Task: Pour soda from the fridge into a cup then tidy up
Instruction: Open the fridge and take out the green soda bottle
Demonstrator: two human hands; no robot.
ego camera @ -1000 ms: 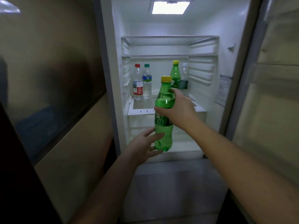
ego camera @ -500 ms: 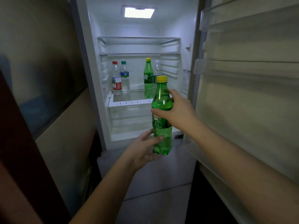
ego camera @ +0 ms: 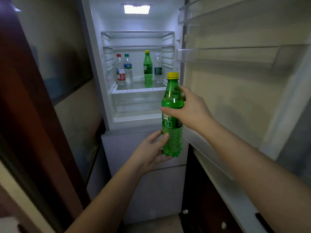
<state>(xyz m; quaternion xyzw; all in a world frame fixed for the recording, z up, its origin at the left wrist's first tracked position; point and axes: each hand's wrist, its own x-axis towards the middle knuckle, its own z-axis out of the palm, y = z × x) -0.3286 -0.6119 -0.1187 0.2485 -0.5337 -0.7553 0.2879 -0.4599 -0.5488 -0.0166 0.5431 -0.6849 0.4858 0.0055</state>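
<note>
Soda bottle front and centre, green plastic with a yellow cap, held upright in the air just outside the open fridge. Right hand grips it around the shoulder and upper label, thumb across the front, fingers curled round the far side. Left hand comes in from below, thumb pressed on the lower body, fingers cupped round the base, so both hands are grasping the one bottle. Liquid fills it almost to the shoulder, and the label faces the camera.

Inside the fridge, the light at the top is on. Four bottles stand on the glass shelf: a clear bottle with a red cap at the left, a clear bottle with a green cap touching or just beside it, then well to the right a second green soda bottle with a yellow cap, and a clear bottle with a dark label just beside that, slightly behind. A clear drawer sits under the shelf.

Fridge door hangs wide open on the right, its racks showing nothing in them, the held bottle just in front of its inner edge. Closed lower compartment below. Dark wooden frame at the left
</note>
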